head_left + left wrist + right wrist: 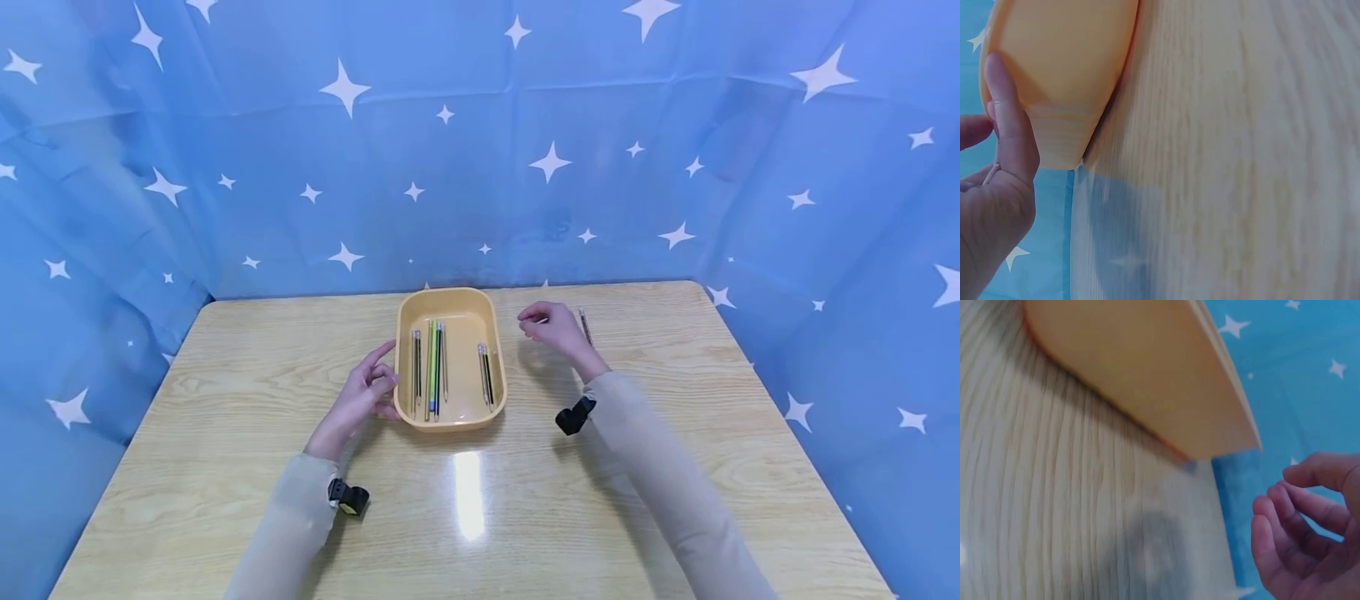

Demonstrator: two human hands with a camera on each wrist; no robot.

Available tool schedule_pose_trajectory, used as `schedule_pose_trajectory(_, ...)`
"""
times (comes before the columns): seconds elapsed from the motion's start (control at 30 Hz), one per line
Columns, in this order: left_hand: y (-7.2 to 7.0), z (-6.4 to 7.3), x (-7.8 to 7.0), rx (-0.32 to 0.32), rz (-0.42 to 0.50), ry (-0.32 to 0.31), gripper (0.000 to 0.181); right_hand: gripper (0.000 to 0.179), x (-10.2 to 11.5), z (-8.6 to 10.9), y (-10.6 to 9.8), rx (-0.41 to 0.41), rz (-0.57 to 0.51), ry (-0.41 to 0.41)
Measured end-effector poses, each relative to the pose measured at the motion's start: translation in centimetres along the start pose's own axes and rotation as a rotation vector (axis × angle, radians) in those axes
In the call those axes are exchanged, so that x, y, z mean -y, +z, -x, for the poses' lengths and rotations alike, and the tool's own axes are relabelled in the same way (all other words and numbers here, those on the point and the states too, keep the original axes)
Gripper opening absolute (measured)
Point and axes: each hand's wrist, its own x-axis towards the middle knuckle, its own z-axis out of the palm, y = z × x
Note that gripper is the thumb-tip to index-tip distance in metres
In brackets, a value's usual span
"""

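A yellow-orange tray (450, 423) on the table holds several thin pencils and sticks. Two or so dark pencils (417, 367) lie along its left side, a green stick (432, 362) stands out among those beside them, and dark pencils (487, 375) lie on the right. My left hand (362, 398) touches the tray's left rim, its thumb against the outer wall in the left wrist view. My right hand (555, 327) is raised to the right of the tray, apart from it. Its fingers are loosely bent, with nothing visible between them in the right wrist view.
Right of my right hand, another pencil (585, 327) lies on the wooden table (247, 375), partly hidden by the wrist. A blue curtain (487, 208) with white stars surrounds the table at the back and sides.
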Motion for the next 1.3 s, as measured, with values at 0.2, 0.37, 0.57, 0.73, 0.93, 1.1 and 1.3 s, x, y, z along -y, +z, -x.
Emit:
schedule_pose_trajectory(0.2, 0.0, 0.1, 0.2, -0.001, 0.003, -0.006, 0.062, 0.022, 1.5, -0.4, 1.5, -0.015, 0.021, -0.072)
schedule_pose_trajectory(0.37, 0.0, 0.1, 0.2, 0.007, 0.012, 0.002, 0.062, 0.022, 3.1, -0.7, 2.5, -0.005, 0.045, -0.088)
schedule_pose_trajectory(0.57, 0.1, 0.3, 0.2, 0.008, 0.023, 0.001, 0.063, 0.017, 4.6, -1.0, 4.0, 0.041, 0.078, -0.1)
schedule_pose_trajectory(0.73, 0.2, 0.4, 0.2, 0.009, 0.03, 0.002, 0.062, 0.016, 5.2, -1.5, 5.2, 0.071, 0.098, -0.113)
schedule_pose_trajectory(0.93, 0.1, 0.2, 0.2, 0.014, 0.024, 0.002, 0.062, 0.017, 5.7, -1.9, 6.1, 0.089, 0.083, -0.114)
schedule_pose_trajectory(1.1, 0.0, 0.0, 0.4, 0.011, 0.031, 0.004, 0.062, 0.021, 5.9, -2.4, 6.7, 0.105, 0.024, -0.09)
schedule_pose_trajectory(1.3, -0.3, -0.4, 1.7, -0.016, 0.057, 0.006, 0.061, 0.02, 5.5, -2.9, 7.9, 0.127, -0.02, -0.048)
